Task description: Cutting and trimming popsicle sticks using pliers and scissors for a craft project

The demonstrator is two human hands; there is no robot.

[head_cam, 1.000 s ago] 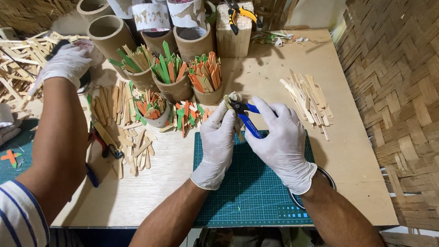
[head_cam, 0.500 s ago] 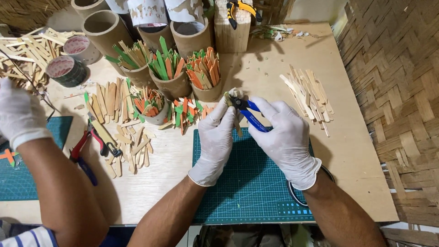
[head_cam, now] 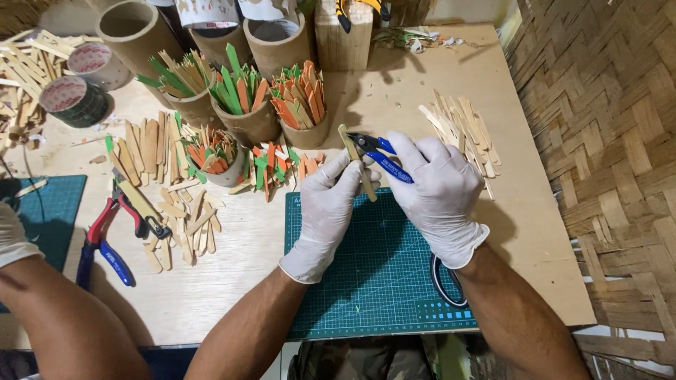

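Observation:
Both my hands wear white gloves and work above a green cutting mat (head_cam: 380,281). My left hand (head_cam: 329,211) pinches a thin bamboo stick (head_cam: 354,156) and holds it upright. My right hand (head_cam: 436,193) grips blue-handled cutters (head_cam: 377,152), whose jaws sit at the stick's upper part. A pile of plain bamboo strips (head_cam: 461,134) lies just right of my hands. Cardboard tubes filled with green and orange painted sticks (head_cam: 246,91) stand behind my hands.
A co-worker's gloved hand and forearm (head_cam: 42,309) reach in at lower left. Red and blue pliers (head_cam: 105,232) lie among loose sticks (head_cam: 176,211). Tape rolls (head_cam: 74,98) stand far left, with a second mat (head_cam: 42,211) below them. Woven bamboo sheeting (head_cam: 605,141) borders the table's right edge. Black scissors (head_cam: 447,278) lie under my right wrist.
The co-worker's arm has pulled back from the far left of the table toward the near edge. My hands have stayed at the stick with the cutters, shifting only slightly.

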